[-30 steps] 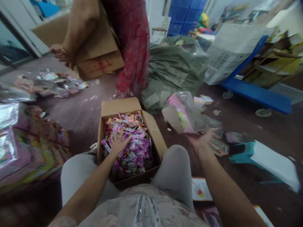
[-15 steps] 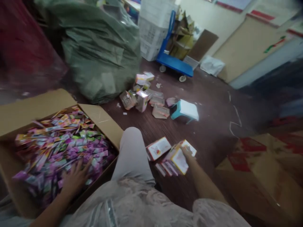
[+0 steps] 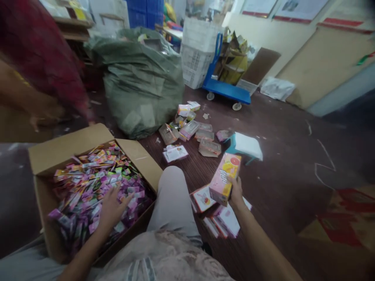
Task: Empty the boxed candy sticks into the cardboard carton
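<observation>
My right hand [image 3: 236, 191] grips a pink and yellow printed carton [image 3: 225, 175] with fruit pictures, raised above several flat-lying cartons. Among those, a white-faced box [image 3: 204, 198] and more boxes [image 3: 230, 219] lie on the floor by my knee. My left hand [image 3: 113, 207], fingers spread, hovers over or rests on a heap of small purple, orange and green sachets [image 3: 96, 187]; whether it touches them I cannot tell. The sachets fill an open cardboard box [image 3: 70, 146] to the left of my leg.
Opened cartons [image 3: 209, 146] lie scattered ahead, near a small white-topped stool [image 3: 246, 145]. Behind stand a bulging green sack [image 3: 140, 89] and a blue trolley [image 3: 227, 90]. At left, another person's hand [image 3: 41, 113] is blurred. Taped cardboard boxes [image 3: 345, 230] stand at right.
My right hand has lifted the pink and yellow carton off the other boxes. A white-faced carton now lies ahead of my knee. Another person's arm has come into view at left.
</observation>
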A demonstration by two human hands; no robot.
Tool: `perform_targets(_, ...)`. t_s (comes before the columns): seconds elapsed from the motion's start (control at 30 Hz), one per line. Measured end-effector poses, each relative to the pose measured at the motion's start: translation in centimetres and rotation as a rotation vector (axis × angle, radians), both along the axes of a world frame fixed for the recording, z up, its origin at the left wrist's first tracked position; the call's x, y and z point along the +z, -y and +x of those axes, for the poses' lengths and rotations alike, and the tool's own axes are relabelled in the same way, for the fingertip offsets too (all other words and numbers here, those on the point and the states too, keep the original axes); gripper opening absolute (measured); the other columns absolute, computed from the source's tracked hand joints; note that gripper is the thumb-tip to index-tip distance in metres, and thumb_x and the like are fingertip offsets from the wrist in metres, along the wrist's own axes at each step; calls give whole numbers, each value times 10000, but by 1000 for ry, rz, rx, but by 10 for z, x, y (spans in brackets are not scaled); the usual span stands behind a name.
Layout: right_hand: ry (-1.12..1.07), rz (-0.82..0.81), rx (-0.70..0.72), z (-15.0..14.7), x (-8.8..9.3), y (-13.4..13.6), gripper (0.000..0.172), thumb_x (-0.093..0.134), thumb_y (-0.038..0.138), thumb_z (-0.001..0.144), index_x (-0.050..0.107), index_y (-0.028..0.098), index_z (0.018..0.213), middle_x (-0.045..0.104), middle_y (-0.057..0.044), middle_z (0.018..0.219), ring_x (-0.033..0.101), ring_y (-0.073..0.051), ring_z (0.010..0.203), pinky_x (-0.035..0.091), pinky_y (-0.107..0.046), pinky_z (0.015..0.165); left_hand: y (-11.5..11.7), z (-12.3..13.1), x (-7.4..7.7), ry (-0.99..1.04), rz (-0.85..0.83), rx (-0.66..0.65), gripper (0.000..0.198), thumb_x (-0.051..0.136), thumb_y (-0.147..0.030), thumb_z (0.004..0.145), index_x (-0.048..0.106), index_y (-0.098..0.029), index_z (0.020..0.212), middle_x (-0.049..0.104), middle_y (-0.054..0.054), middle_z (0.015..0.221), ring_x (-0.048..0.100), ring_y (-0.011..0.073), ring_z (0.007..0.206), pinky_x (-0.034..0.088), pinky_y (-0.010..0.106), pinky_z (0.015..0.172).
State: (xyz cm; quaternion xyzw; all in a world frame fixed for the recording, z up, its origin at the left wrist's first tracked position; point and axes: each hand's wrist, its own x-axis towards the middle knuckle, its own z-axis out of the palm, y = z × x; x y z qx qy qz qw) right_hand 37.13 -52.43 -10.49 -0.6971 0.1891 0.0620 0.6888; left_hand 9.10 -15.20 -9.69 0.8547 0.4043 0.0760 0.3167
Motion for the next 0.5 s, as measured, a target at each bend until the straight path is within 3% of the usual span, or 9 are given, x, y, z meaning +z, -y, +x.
perform_targets(0.1,102,402,382,-12,50,-67,733,796,409,615,546,285,1293,697,-35,1164,689,-236,968,575,-375,850,14,38,38,274,-420,12,987,667,-734,687,500,-182,1489,505,206,1527,430,387,1440,334,550,1185)
perform_targets(0.2,104,505,775,-53,83,-140,932,839,377,635,421,350,1468,622,-45,1359,664,-266,1109,557,-418,926,26,56,67,557,-818,-57,1157,760,-779,560,440,-245,1535,495,193,1545,435,406,1439,402,553,1140)
perform_targets(0.27,140,478,990,-89,87,-184,1028,882,370,614,380,362,1511,523,-50,1480,601,-284,1233,514,-443,1021,29,49,79,661,-1035,14,1148,802,-724,525,494,-193,1494,607,206,1431,517,425,1367,471,556,1084)
perform_targets(0.33,121,503,1084,-123,81,-224,939,894,412,617,463,324,1446,551,-54,1444,579,-270,1254,477,-433,1077,28,27,88,686,-1171,252,932,762,-604,619,584,-127,1400,742,196,1197,633,422,1231,548,554,1000)
perform_targets(0.43,-92,608,1069,-157,70,-270,529,806,580,688,622,305,1101,723,17,1045,664,-257,1074,537,-428,975,18,-15,95,665,-1202,667,629,629,-371,730,658,-106,1299,799,144,923,736,388,1031,619,529,876)
perform_targets(0.5,-238,663,1129,-166,68,-289,431,730,668,715,635,295,910,723,51,838,689,-276,1022,569,-430,883,11,-37,94,666,-1212,760,580,613,-273,695,691,-100,1243,796,124,823,760,379,939,640,508,816)
